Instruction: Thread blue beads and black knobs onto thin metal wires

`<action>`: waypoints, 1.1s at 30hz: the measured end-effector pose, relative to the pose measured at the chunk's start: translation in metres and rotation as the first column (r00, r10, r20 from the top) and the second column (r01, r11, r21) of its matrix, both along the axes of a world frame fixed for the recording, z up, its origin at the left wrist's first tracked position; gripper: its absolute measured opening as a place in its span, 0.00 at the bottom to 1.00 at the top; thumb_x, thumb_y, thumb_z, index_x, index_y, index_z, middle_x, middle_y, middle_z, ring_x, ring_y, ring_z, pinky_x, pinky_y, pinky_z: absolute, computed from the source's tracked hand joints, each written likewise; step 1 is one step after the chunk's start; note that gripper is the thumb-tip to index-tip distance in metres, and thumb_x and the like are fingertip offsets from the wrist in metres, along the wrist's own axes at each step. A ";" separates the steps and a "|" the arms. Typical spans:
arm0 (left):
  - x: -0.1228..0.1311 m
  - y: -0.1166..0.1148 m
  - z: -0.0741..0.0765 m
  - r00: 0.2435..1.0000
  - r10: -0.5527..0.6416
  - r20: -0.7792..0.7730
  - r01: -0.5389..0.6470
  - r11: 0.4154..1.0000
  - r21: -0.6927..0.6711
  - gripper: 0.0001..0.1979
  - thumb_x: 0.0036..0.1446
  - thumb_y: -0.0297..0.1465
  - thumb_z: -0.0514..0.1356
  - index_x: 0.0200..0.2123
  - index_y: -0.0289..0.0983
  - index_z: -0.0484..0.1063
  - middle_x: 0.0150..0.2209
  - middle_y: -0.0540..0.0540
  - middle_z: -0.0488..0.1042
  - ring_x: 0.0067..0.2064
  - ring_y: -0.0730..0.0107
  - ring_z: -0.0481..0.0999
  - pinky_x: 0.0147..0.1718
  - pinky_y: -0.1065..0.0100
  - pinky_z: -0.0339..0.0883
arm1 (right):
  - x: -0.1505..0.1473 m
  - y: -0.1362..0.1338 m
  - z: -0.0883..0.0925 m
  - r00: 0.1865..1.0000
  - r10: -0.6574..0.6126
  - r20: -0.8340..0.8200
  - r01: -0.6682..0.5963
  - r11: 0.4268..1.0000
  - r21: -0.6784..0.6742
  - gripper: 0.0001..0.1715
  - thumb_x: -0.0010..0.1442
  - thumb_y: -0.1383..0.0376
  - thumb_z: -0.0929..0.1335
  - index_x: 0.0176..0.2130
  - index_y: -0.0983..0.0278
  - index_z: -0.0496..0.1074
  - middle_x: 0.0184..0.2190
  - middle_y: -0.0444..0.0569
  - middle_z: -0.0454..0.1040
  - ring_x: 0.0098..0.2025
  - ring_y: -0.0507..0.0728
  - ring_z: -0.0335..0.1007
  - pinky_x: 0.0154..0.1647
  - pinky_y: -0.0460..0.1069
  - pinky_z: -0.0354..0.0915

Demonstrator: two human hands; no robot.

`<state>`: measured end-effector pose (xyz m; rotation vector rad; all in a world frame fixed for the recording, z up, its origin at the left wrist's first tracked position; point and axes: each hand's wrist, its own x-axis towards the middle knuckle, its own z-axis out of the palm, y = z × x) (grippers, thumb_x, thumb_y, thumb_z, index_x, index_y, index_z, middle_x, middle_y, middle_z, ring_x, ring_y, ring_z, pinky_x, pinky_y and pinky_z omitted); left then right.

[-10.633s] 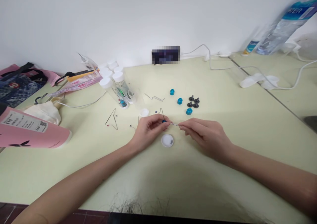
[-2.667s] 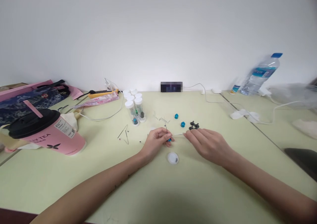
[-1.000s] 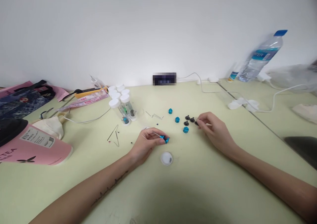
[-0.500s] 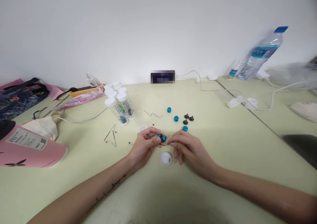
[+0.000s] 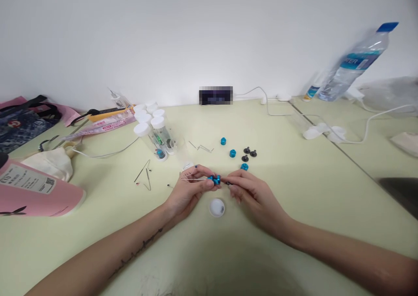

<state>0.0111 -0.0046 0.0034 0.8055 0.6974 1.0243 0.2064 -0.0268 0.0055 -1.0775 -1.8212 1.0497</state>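
Note:
Between the thumb and fingers of my left hand [image 5: 192,185] is a small blue metal fitting [image 5: 214,180]. A thin metal rod [image 5: 196,179] runs left from it, over the same hand. My right hand [image 5: 253,191] is closed in a pinch close to the right end of the fitting, on a small dark piece [image 5: 229,183] mostly covered by the fingertips. A white round cap [image 5: 217,208] lies below the hands. Beyond them are loose blue fittings [image 5: 232,153] and black flanged screws [image 5: 247,150].
Clear tubes with white lids [image 5: 158,122] stand left of centre, near bent metal rods [image 5: 143,174]. A pink cup [image 5: 39,191] is at the left edge. A tall water bottle [image 5: 357,62] leans by the wall on the right, near a white cable [image 5: 362,130].
My right fingers have closed into a tighter pinch, and a dark piece now shows at their tips. The blue fitting has turned slightly in my left hand. The view has shifted a little.

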 end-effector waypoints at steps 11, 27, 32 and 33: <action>-0.001 -0.001 -0.001 0.999 -0.024 -0.029 0.024 1.000 -0.003 0.08 0.45 0.23 0.69 0.31 0.33 0.77 0.28 0.46 0.80 0.30 0.74 0.78 0.34 0.76 0.70 | 0.002 -0.002 -0.002 0.995 0.003 -0.101 -0.003 1.000 0.005 0.12 0.62 0.70 0.64 0.44 0.58 0.72 0.40 0.46 0.68 0.38 0.53 0.70 0.39 0.48 0.68; 0.000 -0.003 0.000 0.996 -0.079 -0.049 0.080 0.997 0.014 0.09 0.44 0.22 0.69 0.30 0.34 0.74 0.28 0.49 0.78 0.30 0.74 0.78 0.34 0.74 0.70 | 0.001 -0.007 0.002 0.977 -0.082 -0.198 0.092 0.995 0.040 0.07 0.59 0.69 0.68 0.39 0.59 0.71 0.35 0.45 0.70 0.34 0.52 0.70 0.37 0.48 0.69; 0.000 -0.005 0.001 0.994 -0.088 -0.064 0.089 0.996 0.015 0.09 0.43 0.23 0.70 0.30 0.34 0.74 0.29 0.49 0.78 0.30 0.73 0.78 0.33 0.73 0.69 | 0.002 -0.007 0.001 0.981 -0.084 -0.177 0.099 0.992 0.078 0.07 0.59 0.70 0.69 0.38 0.59 0.71 0.31 0.44 0.70 0.33 0.53 0.69 0.35 0.48 0.69; 0.000 -0.005 0.001 0.993 -0.093 -0.068 0.094 0.995 0.017 0.09 0.43 0.23 0.70 0.30 0.34 0.74 0.29 0.49 0.78 0.30 0.73 0.78 0.34 0.73 0.69 | 0.002 -0.007 0.000 0.980 -0.083 -0.180 0.099 0.991 0.086 0.07 0.58 0.70 0.69 0.38 0.59 0.71 0.31 0.44 0.69 0.33 0.53 0.69 0.35 0.48 0.68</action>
